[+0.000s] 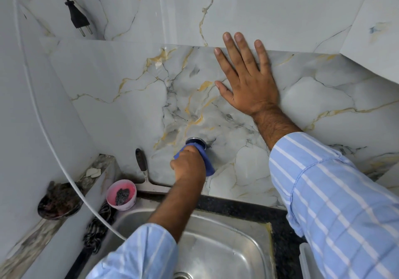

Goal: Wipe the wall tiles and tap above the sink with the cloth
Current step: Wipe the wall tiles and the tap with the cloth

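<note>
The wall tiles [133,97] are grey marble with gold and dark veins. My left hand [187,164] is closed around a blue cloth [206,162] wrapped over the tap, just in front of the wall. Only the tap's chrome wall flange [195,141] shows; the rest is hidden under the cloth and my fist. My right hand [248,80] lies flat on the tiles higher up and to the right, fingers spread, holding nothing. Below both arms is the steel sink [226,246].
A squeegee with a dark handle [143,171] leans on the wall left of the tap. A pink cup with a steel scrubber [121,194] stands at the sink's back left corner. A black plug [78,18] hangs at top left; a white cable [54,149] crosses the left side. A dark dish [59,201] rests on the left ledge.
</note>
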